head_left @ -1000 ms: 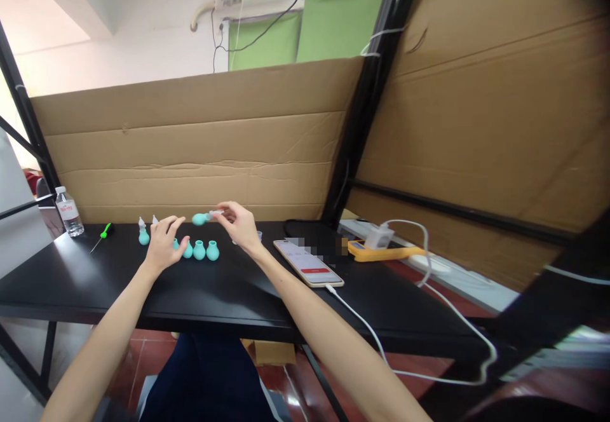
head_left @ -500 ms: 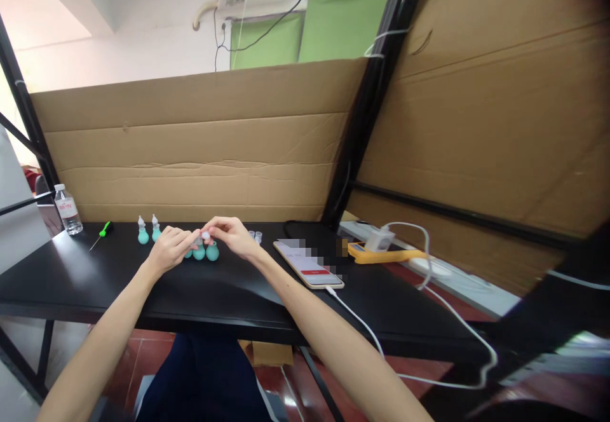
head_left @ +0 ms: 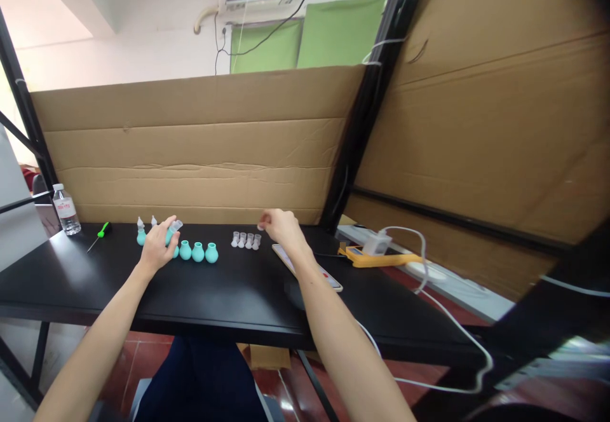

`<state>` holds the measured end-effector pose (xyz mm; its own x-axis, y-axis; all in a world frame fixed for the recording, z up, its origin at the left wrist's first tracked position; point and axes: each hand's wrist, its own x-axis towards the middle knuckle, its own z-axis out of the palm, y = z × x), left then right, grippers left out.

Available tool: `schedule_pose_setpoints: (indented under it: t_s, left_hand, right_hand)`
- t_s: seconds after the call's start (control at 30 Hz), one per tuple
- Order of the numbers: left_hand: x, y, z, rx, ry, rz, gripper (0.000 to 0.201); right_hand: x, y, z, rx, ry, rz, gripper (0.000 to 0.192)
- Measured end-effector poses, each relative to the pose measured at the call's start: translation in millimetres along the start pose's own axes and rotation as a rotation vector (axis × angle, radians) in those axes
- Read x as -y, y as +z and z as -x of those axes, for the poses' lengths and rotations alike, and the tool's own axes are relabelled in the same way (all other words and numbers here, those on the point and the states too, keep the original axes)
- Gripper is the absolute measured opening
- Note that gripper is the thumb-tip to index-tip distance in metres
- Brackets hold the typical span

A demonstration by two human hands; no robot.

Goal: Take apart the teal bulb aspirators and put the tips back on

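while the left hand [head_left: 157,247] curls its grip around a teal bulb [head_left: 168,236] with a clear tip, the fingers are clamped on it just above the bench [head_left: 95,282], at the left end of a short row of teal bulbs [head_left: 198,253] that stand upright on the dark top. two more bulbs with white tips [head_left: 142,232] stand just behind the hand, toward the cardboard wall [head_left: 200,149].

the right hand [head_left: 282,226] hangs further right, well apart from the left; its fingertips are pinched together on a small clear cap [head_left: 260,225], though the piece is too small to make out fully. just beside it, to its left, a row of clear caps [head_left: 246,240] stands on the bench between the two hands. under the right wrist lies a phone [head_left: 328,277], partly hidden by the forearm, with a white cable [head_left: 429,381] running off the front edge.

further out, a yellow power strip [head_left: 381,258] with a white charger [head_left: 378,242] sits at the right end of the bench. at the far left corner a green-handled tool [head_left: 99,234] lies flat near a water bottle [head_left: 63,208] that stands upright.
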<state>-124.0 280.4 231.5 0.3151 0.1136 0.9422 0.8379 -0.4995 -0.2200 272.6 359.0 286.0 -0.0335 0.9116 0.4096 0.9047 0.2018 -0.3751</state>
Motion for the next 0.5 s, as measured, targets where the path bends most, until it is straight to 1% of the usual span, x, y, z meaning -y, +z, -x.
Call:
schedule_pose_setpoints:
  t_s: [0.07, 0.13, 0.23, 0.37, 0.5]
  left_hand:
    - [2, 1.3, 1, 0.001, -0.009, -0.002, 0.043]
    - [4, 2.3, 2, 0.017, -0.011, 0.002, 0.041]
    - [6, 2.9, 3, 0.048, -0.018, 0.019, 0.039]
    - [9, 3.1, 5, 0.102, -0.060, 0.039, 0.038]
    - [11, 4.9, 7, 0.105, -0.087, 0.045, 0.038]
  right_hand:
    - [-6, 1, 1, 0.115, 0.058, 0.078, 0.022]
    - [-8, 4, 1, 0.170, 0.095, 0.098, 0.027]
    - [-7, 10, -1, 0.215, 0.125, 0.106, 0.030]
    - [-4, 14, -4, 0.261, 0.136, 0.092, 0.033]
    - [-4, 16, -5, 0.272, 0.144, 0.072, 0.037]
